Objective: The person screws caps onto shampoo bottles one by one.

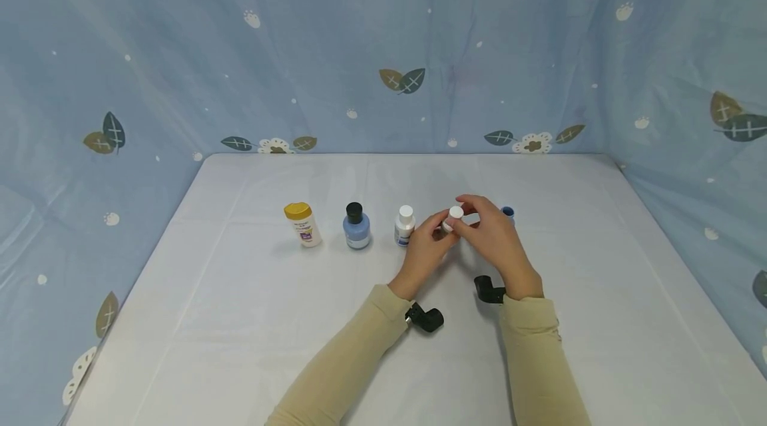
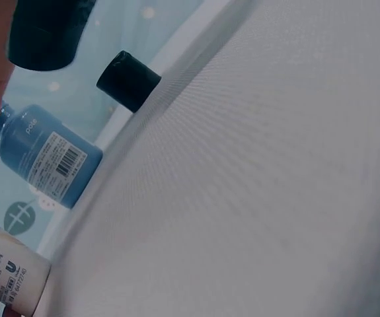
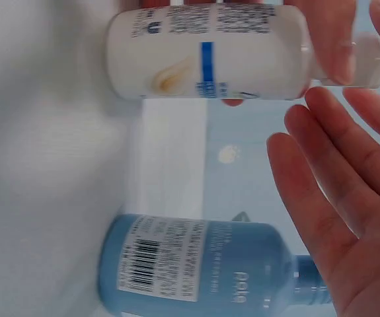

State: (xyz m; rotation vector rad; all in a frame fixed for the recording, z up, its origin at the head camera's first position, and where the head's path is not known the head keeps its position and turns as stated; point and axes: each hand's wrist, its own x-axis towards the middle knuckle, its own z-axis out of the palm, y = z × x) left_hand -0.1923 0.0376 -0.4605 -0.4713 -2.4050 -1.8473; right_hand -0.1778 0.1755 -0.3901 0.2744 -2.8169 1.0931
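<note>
My left hand (image 1: 422, 253) grips a white bottle (image 3: 209, 53) near its neck, low over the table or on it; which one I cannot tell. With thumb and forefinger, my right hand (image 1: 497, 239) pinches the white cap (image 1: 456, 212) at its top, the other fingers spread beside it. A finger partly covers the neck. Close by, behind the right hand, stands an uncapped blue bottle (image 3: 203, 264) with a barcode label. A black cap (image 2: 129, 80) stands on the table beside it, hidden by the right arm in the head view.
Left of the hands stand a white bottle with a white cap (image 1: 405, 226), a blue bottle with a black cap (image 1: 357, 229) and a cream bottle with a yellow cap (image 1: 304, 226). A white cloth covers the table (image 1: 240, 319); a blue patterned curtain (image 1: 335, 46) hangs behind.
</note>
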